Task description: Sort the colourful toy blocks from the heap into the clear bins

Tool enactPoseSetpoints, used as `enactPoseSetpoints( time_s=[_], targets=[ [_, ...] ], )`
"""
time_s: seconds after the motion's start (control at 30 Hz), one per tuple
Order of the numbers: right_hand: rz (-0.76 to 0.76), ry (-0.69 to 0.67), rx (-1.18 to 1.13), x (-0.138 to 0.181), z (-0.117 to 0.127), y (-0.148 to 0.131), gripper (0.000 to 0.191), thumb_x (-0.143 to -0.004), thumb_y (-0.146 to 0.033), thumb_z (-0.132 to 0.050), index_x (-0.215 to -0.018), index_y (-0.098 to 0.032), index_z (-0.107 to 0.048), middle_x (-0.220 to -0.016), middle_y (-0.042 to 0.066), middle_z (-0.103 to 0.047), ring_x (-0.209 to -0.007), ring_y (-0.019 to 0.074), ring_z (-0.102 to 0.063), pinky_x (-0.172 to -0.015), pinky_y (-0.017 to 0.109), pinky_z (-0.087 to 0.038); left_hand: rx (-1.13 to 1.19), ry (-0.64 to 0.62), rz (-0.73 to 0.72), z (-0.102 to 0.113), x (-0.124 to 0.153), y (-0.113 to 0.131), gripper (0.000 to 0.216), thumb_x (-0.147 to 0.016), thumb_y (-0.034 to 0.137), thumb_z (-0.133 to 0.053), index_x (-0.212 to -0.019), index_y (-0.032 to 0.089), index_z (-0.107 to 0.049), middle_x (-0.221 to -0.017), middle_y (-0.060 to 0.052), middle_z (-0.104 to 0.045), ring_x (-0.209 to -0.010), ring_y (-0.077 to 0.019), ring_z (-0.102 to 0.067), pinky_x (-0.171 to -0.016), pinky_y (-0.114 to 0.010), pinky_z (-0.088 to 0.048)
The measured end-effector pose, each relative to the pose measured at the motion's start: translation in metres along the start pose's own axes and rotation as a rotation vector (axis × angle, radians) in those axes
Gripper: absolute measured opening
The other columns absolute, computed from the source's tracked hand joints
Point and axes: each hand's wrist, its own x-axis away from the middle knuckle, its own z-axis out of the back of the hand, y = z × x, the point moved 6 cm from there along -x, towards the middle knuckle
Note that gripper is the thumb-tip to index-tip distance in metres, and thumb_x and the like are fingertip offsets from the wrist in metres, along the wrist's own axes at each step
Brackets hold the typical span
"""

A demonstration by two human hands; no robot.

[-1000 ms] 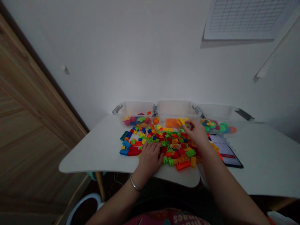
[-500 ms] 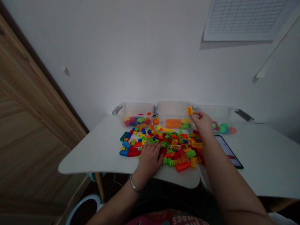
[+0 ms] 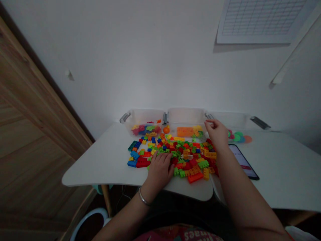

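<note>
Care suits this reach: your right hand [image 3: 217,132] hovers loosely spread and empty at the right rim of the clear plastic bin [image 3: 187,114] holding orange and yellow bricks [image 3: 185,131], so let your flat left hand [image 3: 160,167] steady the colourful brick pile [image 3: 192,160] on the white table [image 3: 100,160]

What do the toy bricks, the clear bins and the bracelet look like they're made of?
Bricks: likely hard plastic, glossy solid colours, moulded studs. Bins: translucent plastic, contents showing through the walls. Bracelet: probably metal, a thin silvery band catching light.
</note>
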Motion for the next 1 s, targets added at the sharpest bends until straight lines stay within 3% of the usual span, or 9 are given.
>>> enactPoseSetpoints(
  time_s=[0.13, 0.4, 0.53, 0.7, 1.0],
  targets=[
    [0.147, 0.020, 0.013, 0.019, 0.002, -0.012, 0.035, -0.084, -0.043, -0.049, -0.096, -0.017, -0.069, -0.073, 0.005, -0.066, -0.065, 0.0177, -0.056, -0.064, 0.028, -0.041, 0.006, -0.024, 0.008, -0.001, 0.000, 0.000, 0.035, -0.088, 0.025, -0.055, -0.121, 0.017, -0.059, -0.118, -0.009, -0.068, -0.110, -0.0264, -0.061, -0.112, -0.054, -0.034],
    [0.197, -0.278, 0.451, 0.051, -0.029, 0.000, 0.027, -0.090, -0.033, -0.047, -0.097, -0.021, -0.071, -0.100, 0.007, -0.070, -0.089, 0.0202, -0.062, -0.071, 0.029, -0.043, 0.006, -0.034, 0.012, -0.002, -0.001, 0.001, 0.036, -0.087, 0.024, -0.055, -0.122, 0.016, -0.059, -0.119, -0.010, -0.068, -0.111, -0.0266, -0.061, -0.112, -0.055, -0.034],
    [0.167, -0.376, 0.575, 0.057, -0.040, 0.008, 0.028, -0.092, -0.036, -0.047, -0.100, -0.022, -0.069, -0.104, 0.007, -0.070, -0.092, 0.0204, -0.063, -0.071, 0.028, -0.044, 0.006, -0.030, 0.014, -0.002, 0.000, 0.000, 0.036, -0.087, 0.025, -0.055, -0.121, 0.017, -0.059, -0.119, -0.010, -0.068, -0.111, -0.0265, -0.061, -0.112, -0.055, -0.034],
    [0.115, -0.385, 0.611, 0.056, -0.046, 0.012, 0.031, -0.090, -0.044, -0.050, -0.104, -0.021, -0.066, -0.102, 0.008, -0.070, -0.093, 0.0232, -0.064, -0.070, 0.030, -0.044, 0.010, -0.026, 0.015, -0.002, 0.000, 0.000, 0.035, -0.087, 0.025, -0.055, -0.121, 0.017, -0.059, -0.118, -0.010, -0.068, -0.111, -0.0266, -0.061, -0.112, -0.054, -0.033],
    [0.103, -0.360, 0.617, 0.055, -0.049, 0.012, 0.026, -0.090, -0.040, -0.052, -0.105, -0.023, -0.065, -0.101, 0.009, -0.069, -0.099, 0.0233, -0.062, -0.073, 0.030, -0.046, 0.009, -0.019, 0.009, -0.003, 0.000, 0.000, 0.035, -0.087, 0.025, -0.055, -0.120, 0.017, -0.059, -0.117, -0.010, -0.068, -0.111, -0.0267, -0.061, -0.112, -0.055, -0.034]
  ],
)
